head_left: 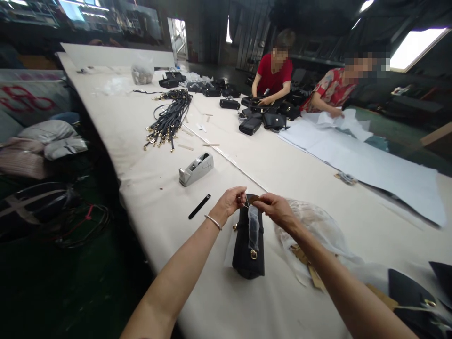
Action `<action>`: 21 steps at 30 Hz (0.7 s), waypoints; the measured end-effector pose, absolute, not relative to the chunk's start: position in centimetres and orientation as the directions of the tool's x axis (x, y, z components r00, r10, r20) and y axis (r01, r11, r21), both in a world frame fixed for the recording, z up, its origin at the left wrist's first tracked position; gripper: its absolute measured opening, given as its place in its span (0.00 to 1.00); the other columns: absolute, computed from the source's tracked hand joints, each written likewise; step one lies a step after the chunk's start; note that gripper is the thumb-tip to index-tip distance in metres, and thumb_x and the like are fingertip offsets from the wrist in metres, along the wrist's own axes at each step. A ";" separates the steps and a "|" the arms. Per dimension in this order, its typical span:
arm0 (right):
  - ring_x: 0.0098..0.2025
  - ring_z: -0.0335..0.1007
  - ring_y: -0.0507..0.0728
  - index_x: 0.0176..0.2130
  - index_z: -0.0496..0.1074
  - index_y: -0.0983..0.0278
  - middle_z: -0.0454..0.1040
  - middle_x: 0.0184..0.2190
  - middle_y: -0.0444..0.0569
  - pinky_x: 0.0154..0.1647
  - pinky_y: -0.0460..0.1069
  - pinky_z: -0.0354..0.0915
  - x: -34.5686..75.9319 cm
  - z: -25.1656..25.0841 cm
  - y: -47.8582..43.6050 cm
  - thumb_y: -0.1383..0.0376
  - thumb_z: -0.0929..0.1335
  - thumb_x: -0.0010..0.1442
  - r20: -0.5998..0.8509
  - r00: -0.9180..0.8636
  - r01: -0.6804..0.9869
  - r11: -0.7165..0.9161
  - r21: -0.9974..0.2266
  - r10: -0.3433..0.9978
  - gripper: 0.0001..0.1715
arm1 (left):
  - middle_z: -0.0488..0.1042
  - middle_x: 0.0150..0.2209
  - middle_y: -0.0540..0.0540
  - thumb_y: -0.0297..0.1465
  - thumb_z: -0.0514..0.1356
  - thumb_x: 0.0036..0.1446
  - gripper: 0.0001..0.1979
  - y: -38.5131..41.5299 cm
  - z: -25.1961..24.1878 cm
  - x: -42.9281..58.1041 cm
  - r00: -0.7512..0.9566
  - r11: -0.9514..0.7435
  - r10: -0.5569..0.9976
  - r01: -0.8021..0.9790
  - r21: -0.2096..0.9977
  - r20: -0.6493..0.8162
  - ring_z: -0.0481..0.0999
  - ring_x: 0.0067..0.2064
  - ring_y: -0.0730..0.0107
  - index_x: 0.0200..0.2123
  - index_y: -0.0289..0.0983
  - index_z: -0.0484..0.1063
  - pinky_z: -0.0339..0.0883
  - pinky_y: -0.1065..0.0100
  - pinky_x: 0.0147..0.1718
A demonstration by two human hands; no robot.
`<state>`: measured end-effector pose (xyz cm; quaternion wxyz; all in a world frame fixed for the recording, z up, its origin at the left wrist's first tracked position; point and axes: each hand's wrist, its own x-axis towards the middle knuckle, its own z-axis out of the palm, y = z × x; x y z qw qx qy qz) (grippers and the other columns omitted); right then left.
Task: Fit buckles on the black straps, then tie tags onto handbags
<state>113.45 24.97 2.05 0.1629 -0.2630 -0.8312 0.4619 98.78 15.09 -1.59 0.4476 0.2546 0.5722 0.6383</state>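
Observation:
A small black handbag (243,245) with gold fittings lies on the table in front of me. Its carrying handle (253,228) is wrapped in whitish see-through film. At the bag's far end my left hand (231,202) pinches a thin pale string (246,201). Opposite it, my right hand (277,209) has its fingers closed on a small brown tag (253,200); the fingertips partly hide it. A sheet of white paper (229,249) shows along the bag's left side. To the left lies a black strap piece (199,206) with a metal stud.
Beyond my hands stands a grey tape dispenser (196,168). Black straps (173,115) with gold clasps are heaped farther off. A clear plastic bag (314,226) with brown pieces lies at right. Two people work across the table, near black bags (250,122) and white sheets (367,160).

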 end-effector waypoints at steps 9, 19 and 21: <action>0.25 0.60 0.52 0.25 0.78 0.59 0.67 0.24 0.44 0.29 0.49 0.50 112.2 4.2 23.9 0.68 0.71 0.53 0.028 -0.892 0.366 0.757 -0.541 0.451 0.06 | 0.72 0.39 0.48 0.31 0.64 0.52 0.06 12.7 0.2 102.0 -0.719 -0.013 0.689 0.111 0.994 0.089 0.68 0.29 0.78 0.26 0.36 0.72 0.66 0.72 0.32; 0.24 0.67 0.54 0.41 0.77 0.63 0.73 0.24 0.43 0.26 0.48 0.65 113.8 1.2 24.5 0.54 0.66 0.59 0.005 -0.791 0.344 0.451 -0.824 0.612 0.19 | 0.69 0.58 0.42 0.30 0.58 0.62 0.16 10.8 0.8 102.9 -0.607 0.084 0.679 0.623 0.778 0.413 0.77 0.40 0.69 0.53 0.41 0.71 0.72 0.64 0.45; 0.25 0.68 0.54 0.40 0.77 0.64 0.73 0.25 0.44 0.28 0.49 0.67 113.9 1.0 24.5 0.52 0.67 0.58 -0.007 -0.791 0.311 0.393 -0.865 0.612 0.20 | 0.76 0.49 0.45 0.30 0.60 0.59 0.14 11.3 0.4 102.0 -0.597 0.064 0.740 0.521 0.851 0.310 0.76 0.36 0.71 0.50 0.40 0.72 0.72 0.66 0.42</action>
